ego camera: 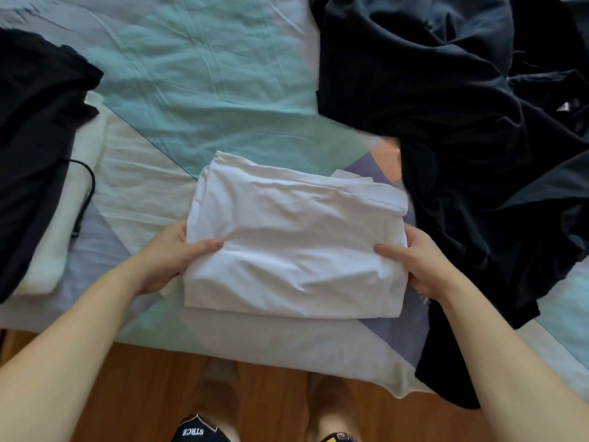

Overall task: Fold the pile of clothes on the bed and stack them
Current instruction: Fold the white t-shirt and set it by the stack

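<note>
A folded white garment (296, 237) lies on the bed near its front edge. My left hand (169, 260) grips its left side, thumb on top and fingers tucked beneath. My right hand (417, 266) grips the right side the same way. A loose heap of dark clothes (462, 138) spreads over the right part of the bed, right next to the white garment. On the left, a black garment (35, 138) lies over a folded white piece (79, 193).
The bed sheet (207, 74) has teal, white and lilac patches and is bare in the middle and far part. A black cord (86, 199) lies by the left stack. Wooden floor (143, 393) and my feet show below the bed edge.
</note>
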